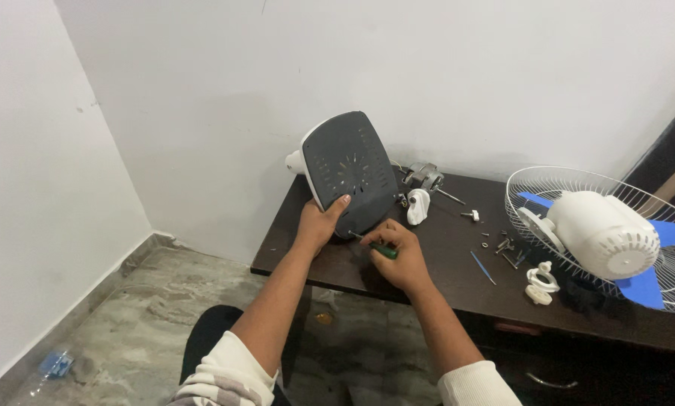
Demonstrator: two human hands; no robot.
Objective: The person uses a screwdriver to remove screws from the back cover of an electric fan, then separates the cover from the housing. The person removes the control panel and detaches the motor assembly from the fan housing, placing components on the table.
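Observation:
My left hand [319,223] grips the lower edge of a fan base [350,171], tipped up so its dark grey underside with slots faces me. My right hand [398,254] holds a small green-handled screwdriver [381,249], its tip against the bottom of the base. Both hands work over the left end of a dark wooden table [458,263].
A white motor housing [604,233] lies on a wire fan grille [653,225] with blue blades [644,287] at the right. Loose screws [503,244], a bare motor [424,177], a white plastic part [417,207], a white knob piece [540,282] and a thin blue tool [482,268] lie on the table. White walls enclose the corner.

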